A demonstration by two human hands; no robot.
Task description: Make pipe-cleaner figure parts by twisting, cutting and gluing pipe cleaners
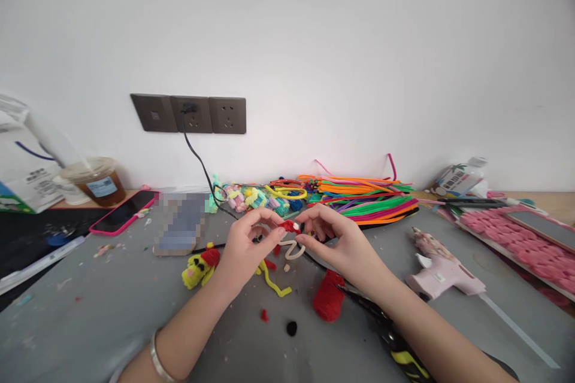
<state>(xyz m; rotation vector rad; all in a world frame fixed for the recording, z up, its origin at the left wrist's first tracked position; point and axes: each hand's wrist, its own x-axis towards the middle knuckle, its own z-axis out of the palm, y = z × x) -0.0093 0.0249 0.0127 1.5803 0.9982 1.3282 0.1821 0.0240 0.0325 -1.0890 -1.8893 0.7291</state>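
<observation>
My left hand (251, 242) pinches a small red fuzzy piece (290, 226) between thumb and forefinger. From beneath it hangs a bent white pipe cleaner (295, 251), which my right hand (336, 236) holds near its thumb tip. How the red and white parts join is hidden by the fingers. Below my right wrist lies a red fuzzy roll (329, 296), touching black pliers (375, 317) partly under the forearm. A yellow fuzzy figure with a red top (197, 268) rests beside my left forearm. Between the arms are a yellow pipe cleaner (273, 287) and a black pom-pom (291, 328).
Bundles of coloured pipe cleaners (368, 203) lie along the wall. On the right are a pink glue gun (444, 275) and a pink textured mat (516, 233). A pink-cased phone (123, 213) and a drink cup (96, 182) stand left. A black cable (197, 155) runs from the socket.
</observation>
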